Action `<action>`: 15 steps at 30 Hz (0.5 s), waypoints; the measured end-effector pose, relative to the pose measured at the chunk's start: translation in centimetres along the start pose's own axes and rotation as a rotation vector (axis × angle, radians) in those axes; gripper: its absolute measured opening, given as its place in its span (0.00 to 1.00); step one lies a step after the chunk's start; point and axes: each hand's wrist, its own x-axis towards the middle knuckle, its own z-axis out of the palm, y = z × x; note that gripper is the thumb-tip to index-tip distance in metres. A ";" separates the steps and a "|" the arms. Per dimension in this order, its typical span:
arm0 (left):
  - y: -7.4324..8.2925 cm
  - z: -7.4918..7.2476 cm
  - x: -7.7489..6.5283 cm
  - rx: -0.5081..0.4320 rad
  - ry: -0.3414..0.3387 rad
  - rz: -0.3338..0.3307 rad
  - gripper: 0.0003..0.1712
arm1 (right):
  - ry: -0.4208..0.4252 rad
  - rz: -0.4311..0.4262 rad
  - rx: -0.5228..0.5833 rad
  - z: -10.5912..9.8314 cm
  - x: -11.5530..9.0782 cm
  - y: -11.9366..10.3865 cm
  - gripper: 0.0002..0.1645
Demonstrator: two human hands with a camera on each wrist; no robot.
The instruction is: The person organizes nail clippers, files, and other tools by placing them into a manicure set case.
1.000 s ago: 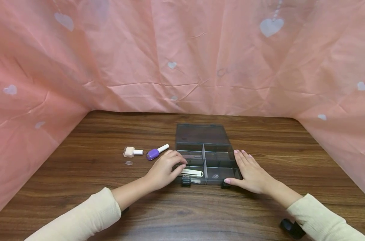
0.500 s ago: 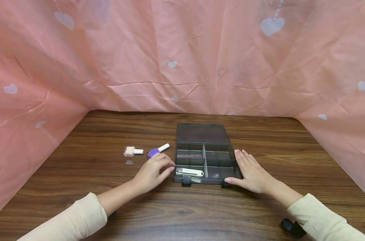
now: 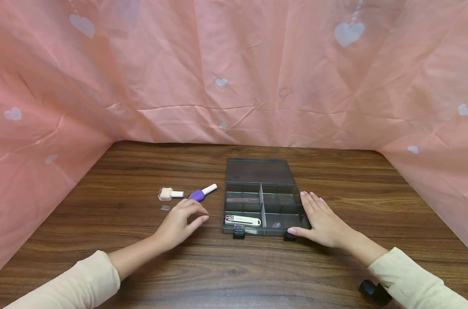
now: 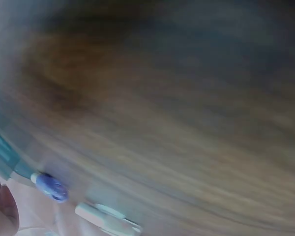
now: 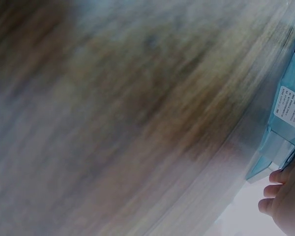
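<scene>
A smoky grey see-through compartment box (image 3: pixel 283 232) lies on the table with its lid (image 3: pixel 259 171) folded back. My right hand (image 3: pixel 326 221) rests along its right side, fingers straight, thumb at the front edge. White nail clippers (image 3: pixel 242 221) lie in the front left compartment, a flat brownish strip (image 3: pixel 242 200) behind them, and a small clear piece (image 3: pixel 276 225) in the front right one. Left of the box, my left hand (image 3: pixel 180 225) hovers with loosely bent fingers and nothing visible in them. A purple nail polish bottle (image 3: pixel 197 195) lies just beyond it, partly covered.
A pale nail polish bottle (image 3: pixel 166 194) lies on its side at the left, with a clear nail tip (image 3: pixel 165 208) in front of it. A black object (image 3: pixel 374 293) sits by the right sleeve. Pink heart-patterned curtains (image 3: pixel 234 77) enclose the table's back and sides.
My left hand has drawn back leftward from the box's left compartments to beside the purple bottle, uncovering the clippers. My right hand has stayed at the box's side.
</scene>
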 end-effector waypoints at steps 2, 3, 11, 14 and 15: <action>-0.4 -0.2 -0.3 0.002 0.005 -0.019 0.04 | -0.004 0.003 0.003 0.1 0.0 0.0 0.62; -0.6 -0.4 -0.4 0.004 0.007 -0.024 0.05 | -0.007 0.004 0.004 0.1 0.1 0.1 0.62; -1.6 -1.2 -1.4 0.051 0.017 -0.024 0.05 | -0.010 0.004 -0.002 0.1 0.1 0.1 0.62; -2.0 -1.5 -1.7 0.063 0.028 -0.007 0.06 | -0.001 -0.001 -0.008 0.0 0.0 0.0 0.61; -2.1 -1.6 -1.8 0.067 0.033 -0.002 0.06 | 0.002 -0.003 -0.010 0.0 0.0 0.0 0.61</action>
